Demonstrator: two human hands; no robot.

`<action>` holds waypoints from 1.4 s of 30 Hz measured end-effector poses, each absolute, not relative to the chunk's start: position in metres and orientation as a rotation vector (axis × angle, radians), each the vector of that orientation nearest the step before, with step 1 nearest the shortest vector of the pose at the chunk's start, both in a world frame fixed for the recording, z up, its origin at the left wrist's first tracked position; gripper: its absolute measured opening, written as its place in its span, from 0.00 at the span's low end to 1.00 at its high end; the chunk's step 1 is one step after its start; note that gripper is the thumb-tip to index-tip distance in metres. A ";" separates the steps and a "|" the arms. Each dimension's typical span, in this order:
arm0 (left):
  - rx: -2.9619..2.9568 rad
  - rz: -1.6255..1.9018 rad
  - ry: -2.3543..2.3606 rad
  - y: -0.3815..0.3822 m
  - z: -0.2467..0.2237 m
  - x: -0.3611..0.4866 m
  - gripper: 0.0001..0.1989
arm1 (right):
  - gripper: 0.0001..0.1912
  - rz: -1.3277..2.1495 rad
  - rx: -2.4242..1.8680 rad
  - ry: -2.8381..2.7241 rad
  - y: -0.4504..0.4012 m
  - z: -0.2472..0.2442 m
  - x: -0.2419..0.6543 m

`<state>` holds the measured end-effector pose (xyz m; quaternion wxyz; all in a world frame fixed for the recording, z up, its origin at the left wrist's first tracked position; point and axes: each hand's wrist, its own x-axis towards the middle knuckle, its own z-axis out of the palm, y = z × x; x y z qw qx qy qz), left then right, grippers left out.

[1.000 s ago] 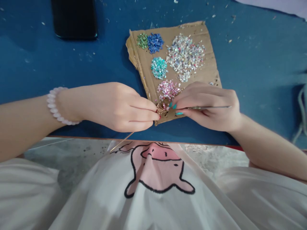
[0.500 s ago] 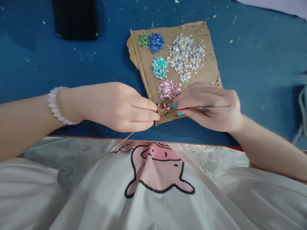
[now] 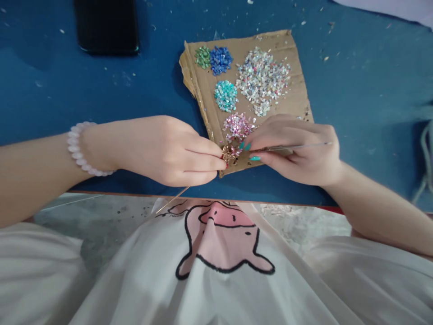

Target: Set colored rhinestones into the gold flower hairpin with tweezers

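My left hand is closed, its fingertips pinching a gold-coloured hairpin. The pin's thin shaft sticks out below the hand, past the table edge. Its openwork head, with pink bits by it, shows at my fingertips over the cardboard's lower corner. My right hand pinches a slim metal tool between thumb and fingers. The tool's far end lies back across the hand; its tip by the ornament is too small to make out. Just above the fingertips lies a heap of pink shell-like chips.
The cardboard sheet also carries heaps of turquoise chips, blue chips, green chips and silvery-white chips. A black phone lies at the upper left of the blue table. A cord is at the right edge.
My right hand has shifted very slightly, and the tool's rear end has tilted up a little. The left hand and the hairpin have stayed in place.
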<state>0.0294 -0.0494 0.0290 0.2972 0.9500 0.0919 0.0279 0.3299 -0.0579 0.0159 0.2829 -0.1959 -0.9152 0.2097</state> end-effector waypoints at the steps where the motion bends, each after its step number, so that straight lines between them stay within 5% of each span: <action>1: 2.520 0.073 0.244 -0.050 0.029 0.029 0.25 | 0.07 0.565 -0.524 -2.450 -0.058 0.016 0.330; 42: 2.477 0.338 0.175 -0.045 0.024 0.032 0.18 | 0.03 0.656 -0.562 -2.209 -0.055 0.011 0.330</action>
